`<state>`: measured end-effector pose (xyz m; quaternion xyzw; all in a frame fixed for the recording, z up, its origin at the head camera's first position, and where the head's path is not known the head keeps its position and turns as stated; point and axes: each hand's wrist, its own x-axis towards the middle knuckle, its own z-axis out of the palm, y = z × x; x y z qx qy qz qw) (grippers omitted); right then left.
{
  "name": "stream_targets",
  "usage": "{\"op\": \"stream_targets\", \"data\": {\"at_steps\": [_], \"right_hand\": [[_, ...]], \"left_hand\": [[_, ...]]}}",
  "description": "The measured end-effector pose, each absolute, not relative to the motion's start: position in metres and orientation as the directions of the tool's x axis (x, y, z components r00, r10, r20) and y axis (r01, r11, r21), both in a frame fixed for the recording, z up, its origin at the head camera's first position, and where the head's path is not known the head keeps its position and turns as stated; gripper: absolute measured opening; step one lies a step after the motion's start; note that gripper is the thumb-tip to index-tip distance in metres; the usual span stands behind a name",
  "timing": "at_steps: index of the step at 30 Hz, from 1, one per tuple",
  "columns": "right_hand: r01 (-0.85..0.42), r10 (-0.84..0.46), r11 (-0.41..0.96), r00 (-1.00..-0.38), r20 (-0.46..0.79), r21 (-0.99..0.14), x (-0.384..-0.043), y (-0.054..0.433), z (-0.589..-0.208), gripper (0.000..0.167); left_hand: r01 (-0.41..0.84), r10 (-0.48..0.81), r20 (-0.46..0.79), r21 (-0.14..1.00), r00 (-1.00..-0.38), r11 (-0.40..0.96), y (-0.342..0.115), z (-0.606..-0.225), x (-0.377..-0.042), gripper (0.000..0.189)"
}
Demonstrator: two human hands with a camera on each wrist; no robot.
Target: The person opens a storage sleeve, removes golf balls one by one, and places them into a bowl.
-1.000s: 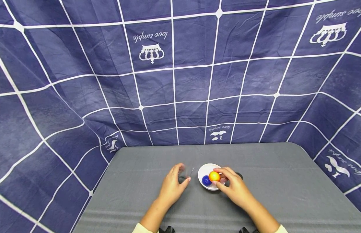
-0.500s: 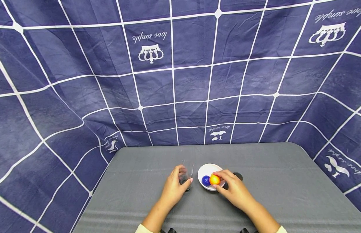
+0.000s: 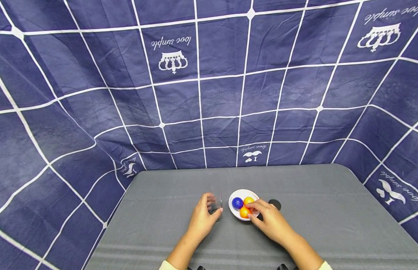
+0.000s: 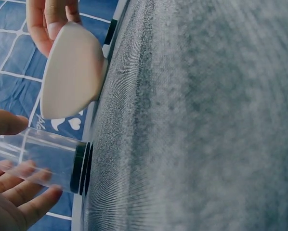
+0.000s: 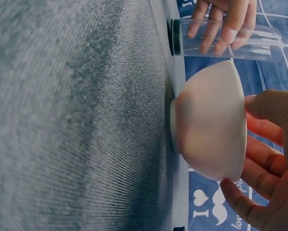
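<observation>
My left hand holds a clear plastic cylinder with a black base, its thumb on one side and its fingers on the other. The cylinder stands upright on the table. To its right is a white bowl with a dimpled blue ball and two orange balls, one at the back and one in front. My right hand reaches over the bowl's right rim, its thumb and index fingertips at the right edge of the front orange ball. In the right wrist view, the bowl wall hides the balls.
A flat black disc lies on the table just right of the bowl, partly behind my right hand. The grey table ends at a dark blue cloth backdrop with white lines, which rises behind and at both sides.
The orange ball pinched by my right hand earlier now lies lower in the bowl, and a second orange ball shows. The blue ball has shifted slightly back. My left hand has hardly moved.
</observation>
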<state>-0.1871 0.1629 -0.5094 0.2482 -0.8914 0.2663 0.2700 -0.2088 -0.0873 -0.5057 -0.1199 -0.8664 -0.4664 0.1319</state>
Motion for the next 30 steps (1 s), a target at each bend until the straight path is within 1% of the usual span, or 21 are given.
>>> {"op": "stream_targets", "data": {"at_steps": [5,11,16,22,27,30], "right_hand": [[-0.587,-0.304,0.732,-0.735,0.606,-0.346,-0.188,0.163,-0.509,0.030],[-0.586,-0.304,0.727,-0.742,0.598,-0.357,-0.188,0.163,-0.509,0.030],[-0.596,-0.307,0.697,-0.750,0.585,-0.398,-0.189,0.163,-0.508,0.028],[-0.599,-0.308,0.662,-0.766,0.565,-0.451,-0.189,0.165,-0.506,0.026],[-0.623,-0.310,0.644,-0.744,0.592,-0.444,-0.190,0.164,-0.504,0.024],[-0.628,-0.306,0.642,-0.736,0.604,-0.440,-0.191,0.164,-0.502,0.023]], "left_hand": [[0.295,0.073,0.301,0.808,-0.951,0.511,-0.088,-0.508,-0.211,0.049],[0.263,0.097,0.249,0.820,-0.964,0.509,-0.090,-0.509,-0.212,0.049],[0.276,0.121,0.250,0.807,-0.961,0.522,-0.092,-0.509,-0.210,0.051],[0.285,0.121,0.261,0.801,-0.958,0.526,-0.094,-0.506,-0.209,0.063],[0.279,0.123,0.251,0.818,-0.960,0.503,-0.096,-0.500,-0.209,0.074],[0.280,0.122,0.253,0.819,-0.960,0.501,-0.097,-0.495,-0.209,0.076]]}}
